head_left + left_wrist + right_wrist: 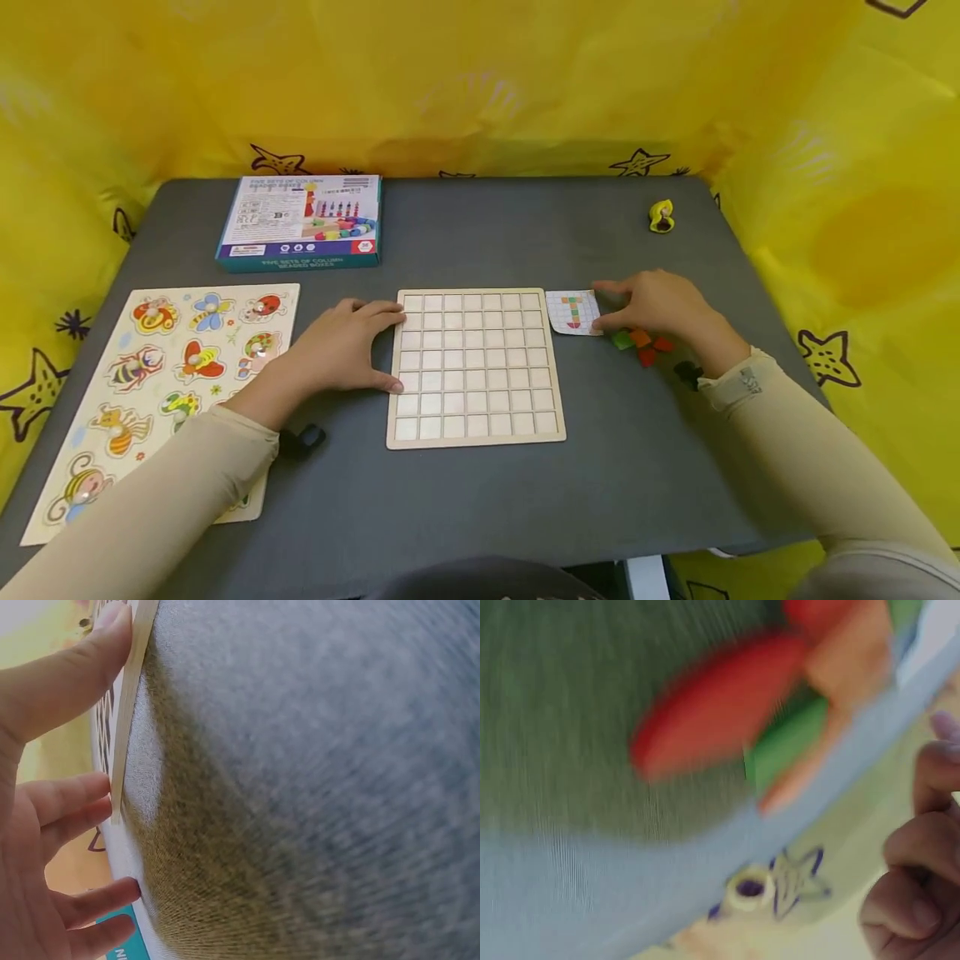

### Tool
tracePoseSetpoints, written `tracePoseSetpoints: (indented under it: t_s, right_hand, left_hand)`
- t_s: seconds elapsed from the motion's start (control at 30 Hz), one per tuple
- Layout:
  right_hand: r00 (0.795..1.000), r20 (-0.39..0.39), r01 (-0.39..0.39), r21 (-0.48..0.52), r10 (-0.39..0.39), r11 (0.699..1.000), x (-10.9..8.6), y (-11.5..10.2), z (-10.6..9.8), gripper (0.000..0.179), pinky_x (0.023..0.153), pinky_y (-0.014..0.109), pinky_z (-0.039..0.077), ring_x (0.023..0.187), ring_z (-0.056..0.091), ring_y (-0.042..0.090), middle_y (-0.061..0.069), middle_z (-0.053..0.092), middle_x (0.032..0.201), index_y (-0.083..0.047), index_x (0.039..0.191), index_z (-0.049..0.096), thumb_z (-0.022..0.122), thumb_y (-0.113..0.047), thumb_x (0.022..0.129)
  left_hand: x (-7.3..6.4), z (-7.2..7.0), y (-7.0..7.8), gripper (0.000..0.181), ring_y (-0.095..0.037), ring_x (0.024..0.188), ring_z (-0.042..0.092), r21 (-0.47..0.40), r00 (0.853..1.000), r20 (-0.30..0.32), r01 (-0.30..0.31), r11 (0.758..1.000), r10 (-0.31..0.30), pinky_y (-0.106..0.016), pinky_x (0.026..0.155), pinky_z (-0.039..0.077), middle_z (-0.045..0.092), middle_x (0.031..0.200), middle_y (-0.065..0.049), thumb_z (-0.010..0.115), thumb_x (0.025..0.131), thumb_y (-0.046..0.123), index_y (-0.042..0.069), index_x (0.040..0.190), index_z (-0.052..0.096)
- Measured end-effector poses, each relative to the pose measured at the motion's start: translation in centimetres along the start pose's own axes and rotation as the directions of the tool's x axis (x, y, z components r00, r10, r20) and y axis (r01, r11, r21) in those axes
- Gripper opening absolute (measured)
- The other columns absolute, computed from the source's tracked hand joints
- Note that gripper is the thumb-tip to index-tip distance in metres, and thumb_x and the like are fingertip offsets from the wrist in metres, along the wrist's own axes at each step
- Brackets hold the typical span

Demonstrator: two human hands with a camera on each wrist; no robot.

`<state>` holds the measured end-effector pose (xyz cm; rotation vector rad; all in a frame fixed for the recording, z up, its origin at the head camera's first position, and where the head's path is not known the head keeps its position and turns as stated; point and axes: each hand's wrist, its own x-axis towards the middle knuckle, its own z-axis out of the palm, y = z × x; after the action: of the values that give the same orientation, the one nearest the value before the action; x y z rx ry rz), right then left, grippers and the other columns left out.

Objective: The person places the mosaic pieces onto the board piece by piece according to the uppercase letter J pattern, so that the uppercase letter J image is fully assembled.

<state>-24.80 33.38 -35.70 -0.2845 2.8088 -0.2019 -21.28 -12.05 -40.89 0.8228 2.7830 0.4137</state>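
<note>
A square wooden grid board (476,443) lies flat on the dark table. My left hand (341,346) rests at its left edge, fingers near the top corner and thumb lower down; in the left wrist view the thumb (90,660) touches the board's rim. Against the board's right side lies a small white pattern card (557,313) with coloured squares printed on it. My right hand (663,307) touches the card's right end with thumb and index finger spread apart, its other fingers curled. Below that hand lie several red, orange and green pieces (647,357), blurred in the right wrist view.
A wooden insect puzzle (225,367) lies at the left, partly under my left forearm. Behind it is a bead-set box (300,262). A small yellow figure (662,217) stands at the back right. Yellow patterned cloth (480,92) surrounds the table (480,508).
</note>
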Motion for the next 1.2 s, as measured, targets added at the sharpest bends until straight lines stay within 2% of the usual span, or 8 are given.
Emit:
tracePoseSetpoints:
  t_s: [0.1,0.2,0.33,0.47,0.57,0.73,1.0,1.2]
  right_hand:
    - [0.994,-0.097,-0.031,0.091,0.04,0.995,-1.0,1.6,-1.5,0.072,0.046,0.033,0.03,0.052,0.04,0.02,0.002,0.057,0.065,-0.031,0.137,0.06,0.071,-0.068,0.076]
    - [0.986,-0.153,-0.037,0.151,0.061,0.988,-1.7,3.9,-2.2,0.057,0.047,0.033,0.028,0.052,0.038,0.02,0.004,0.055,0.06,-0.025,0.127,0.069,0.072,-0.058,0.081]
    - [0.997,-0.069,-0.007,0.159,0.018,0.987,-1.7,6.4,-1.9,0.036,0.059,0.035,0.038,0.068,0.05,0.019,0.0,0.064,0.073,-0.019,0.113,0.076,0.077,-0.04,0.084]
    - [1.0,0.015,-0.005,0.15,0.003,0.989,-2.5,7.7,-1.2,0.032,0.062,0.035,0.039,0.071,0.052,0.02,-0.001,0.061,0.076,-0.017,0.104,0.077,0.082,-0.038,0.08]
    - [1.0,0.029,0.007,0.146,-0.011,0.989,-2.9,8.1,-0.7,0.038,0.059,0.035,0.037,0.066,0.049,0.02,0.001,0.056,0.073,-0.016,0.104,0.074,0.083,-0.041,0.078]
    - [0.999,0.032,0.02,0.154,-0.025,0.988,-3.2,7.9,0.0,0.041,0.06,0.034,0.038,0.065,0.05,0.018,0.0,0.056,0.074,-0.014,0.106,0.073,0.082,-0.042,0.078]
    - [1.0,0.014,0.015,0.129,-0.017,0.992,-2.9,7.6,0.2,0.034,0.059,0.034,0.037,0.066,0.05,0.018,-0.001,0.057,0.075,-0.017,0.105,0.074,0.079,-0.041,0.081]
    - [1.0,-0.022,0.006,0.139,-0.003,0.99,-2.4,7.6,-0.2,0.035,0.054,0.033,0.034,0.06,0.046,0.02,0.002,0.055,0.071,-0.016,0.115,0.072,0.078,-0.032,0.085]
  left_hand:
    - [-0.2,0.0,0.1,0.107,-0.042,0.128,0.037,-0.011,1.0,-0.008,-0.013,1.0,0.013,-0.061,0.098,0.037,0.039,0.152,-0.005,0.078,0.062,0.071,0.014,0.147,0.047]
    - [-0.4,0.0,0.1,0.109,-0.042,0.128,0.035,-0.043,1.0,0.021,-0.004,0.999,0.005,-0.061,0.097,0.037,0.036,0.153,-0.006,0.078,0.063,0.07,0.014,0.15,0.042]
    - [-1.0,0.3,-0.1,0.11,-0.04,0.127,0.031,-0.126,0.997,0.068,0.038,0.991,-0.03,-0.061,0.096,0.038,0.031,0.156,-0.006,0.083,0.065,0.062,0.014,0.152,0.038]
    - [-1.0,-0.1,-0.1,0.111,-0.042,0.132,0.025,-0.17,0.994,0.101,0.051,0.984,-0.034,-0.066,0.097,0.033,0.026,0.158,-0.007,0.087,0.064,0.054,0.014,0.153,0.035]
    - [-0.9,-0.6,0.0,0.113,-0.043,0.136,0.021,-0.17,0.992,0.123,0.057,0.984,-0.036,-0.07,0.099,0.028,0.024,0.158,-0.009,0.086,0.064,0.055,0.013,0.154,0.033]
    - [-1.0,-0.6,0.4,0.113,-0.044,0.137,0.019,-0.171,0.994,0.108,0.044,0.984,-0.026,-0.07,0.1,0.025,0.025,0.158,-0.012,0.085,0.065,0.057,0.011,0.154,0.033]
    - [-1.1,-0.1,0.0,0.114,-0.043,0.138,0.015,-0.19,0.993,0.103,0.077,0.979,-0.058,-0.071,0.1,0.025,0.023,0.159,-0.009,0.085,0.064,0.057,0.012,0.154,0.032]
    - [-0.8,0.1,0.1,0.115,-0.042,0.138,0.016,-0.183,0.991,0.115,0.084,0.979,-0.064,-0.07,0.1,0.026,0.022,0.159,-0.007,0.085,0.063,0.058,0.014,0.155,0.032]
